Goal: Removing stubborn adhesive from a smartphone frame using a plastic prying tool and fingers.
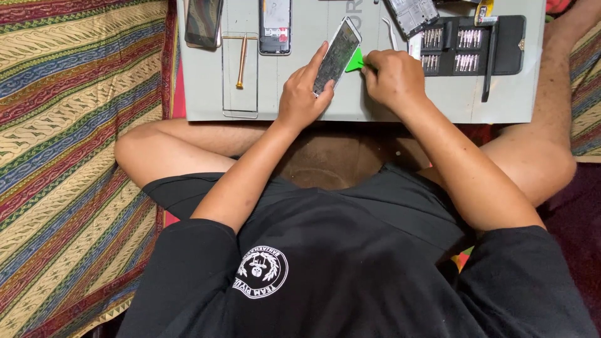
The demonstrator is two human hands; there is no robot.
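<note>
The person sits cross-legged on the floor with a grey mat (476,106) laid in front of the knees. The left hand (302,94) is closed around a phone (337,55), holding it tilted up on its long edge, fingers wrapped along the near side and the thumb braced against the back. Just to the right of that hand, the right hand (393,76) pinches a green pick (355,61), whose flat tip touches the phone's right edge about halfway along its length.

To my eye this is the prying step: the pick is at the seam between screen and body, and I cannot tell how far in it sits. The next move seems to call for a steady grip from the left hand while the right slides the pick along the seam, shallow and gentle, so nothing under the glass gets nicked.

Beyond the right hand lies a black case of screwdriver bits (476,45), open, with a pair of tweezers (392,32) near it. Beyond the left hand rest a brass-coloured tool (241,61) on a clear frame (240,75), an opened phone body (275,26) and another dark phone (203,22). A striped cloth (69,144) covers the floor well to the left.
</note>
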